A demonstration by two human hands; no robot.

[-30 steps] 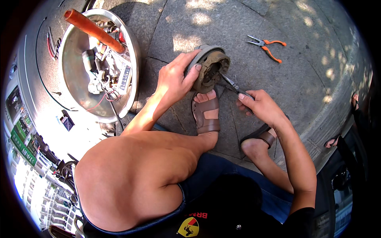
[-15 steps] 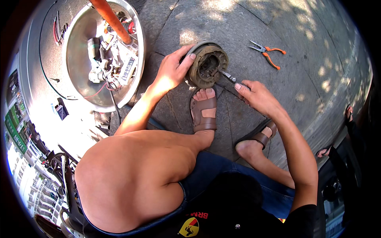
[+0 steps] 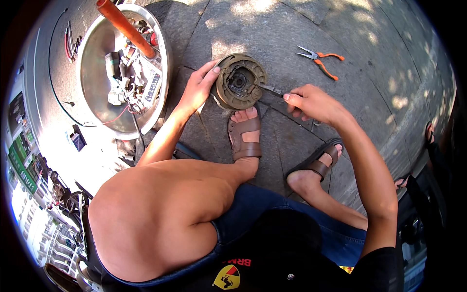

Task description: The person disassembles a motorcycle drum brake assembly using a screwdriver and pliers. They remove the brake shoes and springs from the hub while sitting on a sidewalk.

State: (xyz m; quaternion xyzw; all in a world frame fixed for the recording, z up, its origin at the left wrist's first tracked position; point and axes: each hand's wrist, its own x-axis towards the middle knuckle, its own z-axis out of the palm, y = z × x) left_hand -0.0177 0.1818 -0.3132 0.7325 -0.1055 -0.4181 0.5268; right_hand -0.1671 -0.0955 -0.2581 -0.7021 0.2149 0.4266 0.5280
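My left hand [image 3: 200,87] is closed on the left rim of a round, dusty brake plate with curved brake shoes [image 3: 224,87], thumb on top. The plate is tilted so that its inner side and dark central hole show, just beyond my left sandal. In my right hand [image 3: 314,103] is a slim grey metal tool [image 3: 270,89]. Its tip touches the right side of the brake assembly, near the gap between the shoe ends. My fingers hide the tool's rear end, so I cannot tell its exact kind.
Pliers with orange handles [image 3: 321,60] lie on the stone paving beyond my right hand. At left stands a large metal basin [image 3: 90,63] of parts and tools, with an orange pole [image 3: 125,28] slanting over it. Another person's sandalled foot [image 3: 402,182] is at far right.
The brake plate has turned its open face upward and moved slightly left, with my left hand still on it. My right hand and the metal tool have swung to lie more level.
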